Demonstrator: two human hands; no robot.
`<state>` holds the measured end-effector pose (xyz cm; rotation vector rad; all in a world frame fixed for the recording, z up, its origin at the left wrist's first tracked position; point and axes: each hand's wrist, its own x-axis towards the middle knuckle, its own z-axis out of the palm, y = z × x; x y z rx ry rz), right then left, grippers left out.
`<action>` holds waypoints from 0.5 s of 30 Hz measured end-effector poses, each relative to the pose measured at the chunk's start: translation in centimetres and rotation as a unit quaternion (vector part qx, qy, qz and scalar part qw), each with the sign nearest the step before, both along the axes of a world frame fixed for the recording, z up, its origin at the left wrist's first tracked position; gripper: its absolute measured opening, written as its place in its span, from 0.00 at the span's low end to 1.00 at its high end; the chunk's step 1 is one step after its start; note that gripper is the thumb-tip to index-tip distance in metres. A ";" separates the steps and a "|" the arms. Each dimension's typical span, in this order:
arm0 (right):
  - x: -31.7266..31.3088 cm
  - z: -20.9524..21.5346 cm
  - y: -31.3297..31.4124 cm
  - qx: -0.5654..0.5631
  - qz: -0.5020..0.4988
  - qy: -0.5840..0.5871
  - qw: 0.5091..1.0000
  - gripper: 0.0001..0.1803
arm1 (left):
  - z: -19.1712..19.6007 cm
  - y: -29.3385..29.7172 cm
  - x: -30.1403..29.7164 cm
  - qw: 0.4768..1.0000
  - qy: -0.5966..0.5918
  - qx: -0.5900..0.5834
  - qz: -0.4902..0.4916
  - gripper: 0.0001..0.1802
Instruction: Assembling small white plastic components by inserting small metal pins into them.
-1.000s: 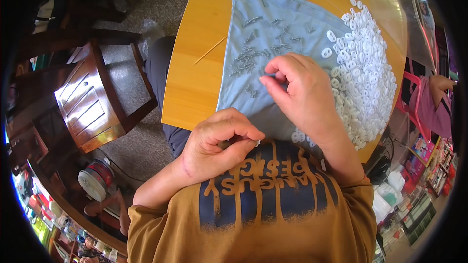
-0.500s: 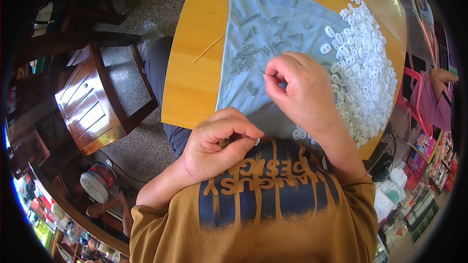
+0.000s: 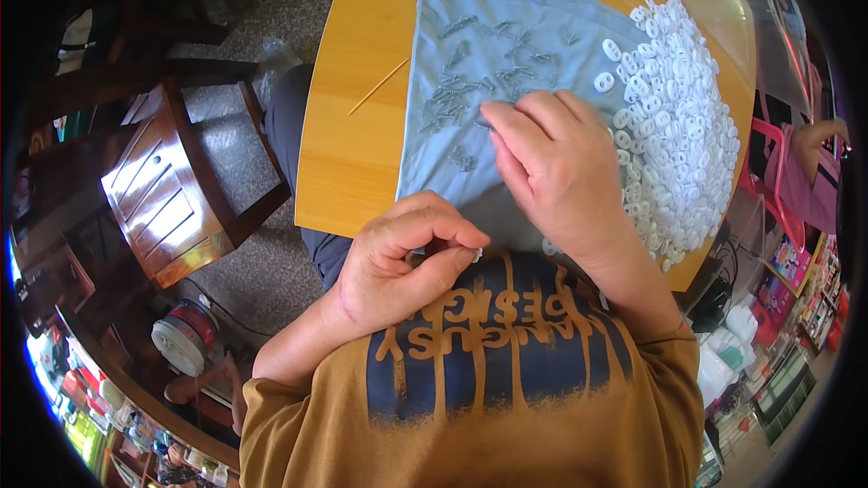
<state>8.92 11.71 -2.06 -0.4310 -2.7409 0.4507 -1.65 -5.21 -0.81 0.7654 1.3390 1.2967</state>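
Observation:
My left hand point(image 3: 402, 258) is closed near my chest, pinching a small white plastic piece point(image 3: 473, 254) between thumb and fingers. My right hand point(image 3: 556, 167) reaches over a light blue cloth point(image 3: 506, 63) spread on the wooden table point(image 3: 357, 126), with its fingertips down on the cloth by a scatter of several small metal springs point(image 3: 470, 81). Whether it grips one is hidden. A heap of white plastic rings point(image 3: 683, 117) lies along the cloth's right side, just beyond my right hand.
A thin wooden stick point(image 3: 380, 86) lies on the table left of the cloth. A dark wooden chair point(image 3: 172, 190) stands at the left. Another person's hand point(image 3: 814, 136) shows at the right edge. A cable reel point(image 3: 181, 339) sits on the floor.
My right hand has slid slightly left and up across the cloth toward the springs. My left hand has stayed closed near my chest.

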 end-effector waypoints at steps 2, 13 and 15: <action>0.2 0.1 0.0 0.003 0.004 0.008 1.000 0.12 | -0.2 0.0 0.1 1.000 -0.005 -0.002 0.003 0.09; 1.0 0.1 -0.7 0.042 0.001 -0.018 0.999 0.16 | -1.0 -0.1 0.2 1.000 -0.014 0.003 0.020 0.09; 0.9 -0.1 -0.9 0.053 -0.013 -0.017 0.998 0.17 | -1.0 -0.2 0.2 0.999 -0.029 -0.012 0.025 0.09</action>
